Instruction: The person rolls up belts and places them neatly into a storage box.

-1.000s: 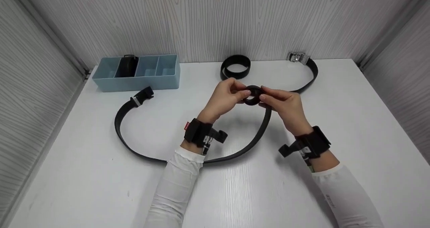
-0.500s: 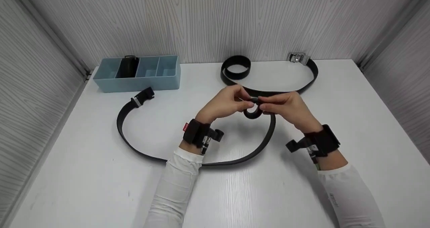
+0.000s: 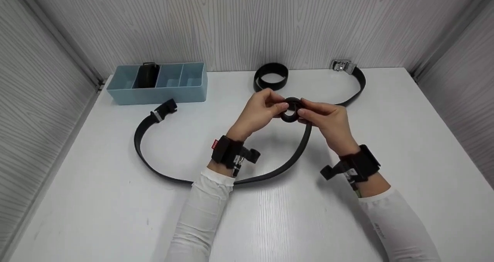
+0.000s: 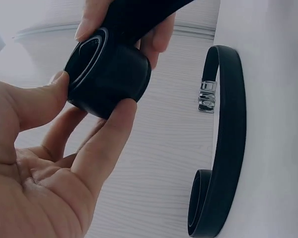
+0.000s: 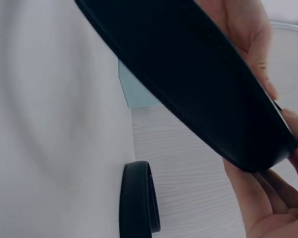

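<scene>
Both hands hold a black belt [image 3: 278,172] above the table, one end rolled into a small coil [image 4: 111,74]. My left hand [image 3: 254,113] pinches the coil's left side between thumb and fingers. On the opposite side my right hand [image 3: 328,125] grips the coil where the strap [image 5: 188,84] leaves it. From there the strap curves down and left under the left forearm, ending in a dark buckle [image 3: 166,108] beside a silver band. In the left wrist view, the coil's layers show at its edge.
A second black belt [image 3: 359,82] lies at the back, partly coiled [image 3: 271,86], with a silver buckle [image 3: 341,66]. Back left stands a blue divided tray [image 3: 162,96], a rolled black belt [image 3: 148,76] in one compartment. A wood-grain wall [image 3: 231,26] borders the white table [image 3: 270,223].
The hands and coil dipped toward me half a second ago and are now back up. The right hand has also shifted left since then. The second belt and tray stay put.
</scene>
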Available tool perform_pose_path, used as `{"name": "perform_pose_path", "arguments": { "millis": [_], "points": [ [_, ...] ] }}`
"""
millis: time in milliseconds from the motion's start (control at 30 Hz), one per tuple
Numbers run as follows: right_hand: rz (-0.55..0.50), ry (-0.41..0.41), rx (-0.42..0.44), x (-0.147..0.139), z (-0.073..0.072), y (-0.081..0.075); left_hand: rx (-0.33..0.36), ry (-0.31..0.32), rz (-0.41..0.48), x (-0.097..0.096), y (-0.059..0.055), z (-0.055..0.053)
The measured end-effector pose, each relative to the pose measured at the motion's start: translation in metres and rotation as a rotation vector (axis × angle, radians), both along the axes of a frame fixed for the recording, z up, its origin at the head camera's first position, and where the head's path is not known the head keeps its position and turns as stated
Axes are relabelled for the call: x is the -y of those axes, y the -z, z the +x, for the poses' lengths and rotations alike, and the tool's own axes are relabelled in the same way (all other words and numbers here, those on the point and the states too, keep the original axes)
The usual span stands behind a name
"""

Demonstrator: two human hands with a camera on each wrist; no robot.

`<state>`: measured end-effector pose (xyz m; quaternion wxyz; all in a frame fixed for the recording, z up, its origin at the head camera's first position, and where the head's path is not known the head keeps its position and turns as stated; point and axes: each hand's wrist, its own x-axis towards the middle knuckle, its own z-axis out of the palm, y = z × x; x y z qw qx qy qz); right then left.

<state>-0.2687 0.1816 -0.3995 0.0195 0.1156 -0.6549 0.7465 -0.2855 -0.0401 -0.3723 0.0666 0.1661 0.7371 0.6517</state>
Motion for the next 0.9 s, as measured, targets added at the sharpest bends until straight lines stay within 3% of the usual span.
{"name": "perform_pose_path", "arguments": {
  "millis": [100,233,467,633,767,900],
  "points": [
    [0.018,-0.033,0.006,-0.003,-0.001,-0.003,0.01,0.04,-0.001,0.003,0.0,-0.001],
    [0.075,-0.101,0.025,-0.01,-0.003,-0.007,-0.007,0.104,-0.082,0.007,-0.001,-0.001],
    [0.291,-0.187,0.058,-0.019,0.0,-0.013,-0.032,0.189,-0.206,0.007,0.0,0.002],
    [0.202,-0.136,0.037,-0.013,0.0,-0.011,-0.023,0.132,-0.142,0.004,0.0,0.003],
    [0.051,-0.055,0.025,-0.007,-0.001,-0.006,-0.004,0.039,-0.031,0.0,-0.001,0.002],
    [-0.003,-0.01,0.026,-0.003,-0.001,-0.003,0.018,-0.033,0.022,-0.001,-0.002,0.001]
  ]
}}
